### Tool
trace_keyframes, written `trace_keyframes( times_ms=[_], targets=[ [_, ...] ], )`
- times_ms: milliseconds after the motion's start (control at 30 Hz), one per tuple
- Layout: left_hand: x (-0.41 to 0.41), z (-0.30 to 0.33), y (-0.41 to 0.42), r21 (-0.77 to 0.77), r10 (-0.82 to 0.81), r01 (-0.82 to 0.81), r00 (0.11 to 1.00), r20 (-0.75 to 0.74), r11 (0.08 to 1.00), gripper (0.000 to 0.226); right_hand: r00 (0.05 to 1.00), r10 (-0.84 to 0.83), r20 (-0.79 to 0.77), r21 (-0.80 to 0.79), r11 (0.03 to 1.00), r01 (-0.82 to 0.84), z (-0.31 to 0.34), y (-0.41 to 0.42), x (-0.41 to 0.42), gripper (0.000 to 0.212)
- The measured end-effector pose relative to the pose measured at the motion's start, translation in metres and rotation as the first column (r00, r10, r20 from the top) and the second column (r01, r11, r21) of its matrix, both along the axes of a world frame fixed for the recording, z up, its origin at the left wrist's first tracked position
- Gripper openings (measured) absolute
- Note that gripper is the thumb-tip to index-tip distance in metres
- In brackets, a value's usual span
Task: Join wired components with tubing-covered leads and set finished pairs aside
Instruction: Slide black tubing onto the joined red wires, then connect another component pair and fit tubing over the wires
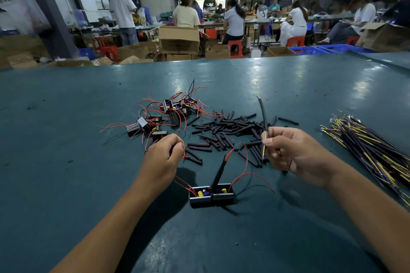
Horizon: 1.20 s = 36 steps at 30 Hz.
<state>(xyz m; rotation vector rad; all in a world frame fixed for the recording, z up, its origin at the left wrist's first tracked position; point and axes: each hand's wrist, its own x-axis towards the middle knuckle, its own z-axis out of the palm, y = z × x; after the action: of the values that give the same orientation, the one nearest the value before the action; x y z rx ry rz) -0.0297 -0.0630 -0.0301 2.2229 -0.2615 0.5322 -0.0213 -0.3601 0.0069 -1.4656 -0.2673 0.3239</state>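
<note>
Left hand (pixel 163 154) mid-frame, fingers curled round red wire (pixel 183 153); right hand (pixel 290 150) pinches tubing-covered lead (pixel 263 115) upright; joined component pair (pixel 211 195) on green table (pixel 66 162), lower centre between forearms.

Two small black box-shaped components (pixel 211 197) sit side by side and touching on the green table near the person, open tops showing yellow and blue parts. Thin red wires (pixel 243 174) curl out of them, and a black tubing-covered lead (pixel 219 170) rises tilted from between them.
</note>
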Motion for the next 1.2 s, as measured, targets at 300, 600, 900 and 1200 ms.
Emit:
trace_keyframes(
  times_ms=[300, 600, 900, 1200],
  targets=[
    [-0.012, 0.009, -0.01, 0.086, -0.206, 0.202, 0.977, 0.046, 0.976, 0.021, 0.995, 0.102, 0.009, 0.02, 0.995, -0.102, -0.001, 0.001, -0.003, 0.008],
    [-0.024, 0.012, -0.013, -0.071, -0.492, 0.49, 0.837, -0.24, 0.869, 0.052, 0.991, 0.13, 0.032, 0.007, 0.991, -0.13, 0.004, 0.003, -0.01, 0.018],
    [-0.02, -0.007, -0.027, 0.413, -0.325, 0.377, 0.926, -0.194, 0.829, 0.056, 0.99, 0.122, 0.074, -0.037, 0.992, -0.119, 0.001, 0.006, -0.008, 0.015],
    [-0.008, 0.01, 0.021, 0.488, -0.134, 0.236, 0.963, -0.236, 0.84, 0.058, 0.847, 0.415, 0.333, -0.609, 0.78, -0.142, 0.007, -0.002, -0.014, 0.01]
  ],
)
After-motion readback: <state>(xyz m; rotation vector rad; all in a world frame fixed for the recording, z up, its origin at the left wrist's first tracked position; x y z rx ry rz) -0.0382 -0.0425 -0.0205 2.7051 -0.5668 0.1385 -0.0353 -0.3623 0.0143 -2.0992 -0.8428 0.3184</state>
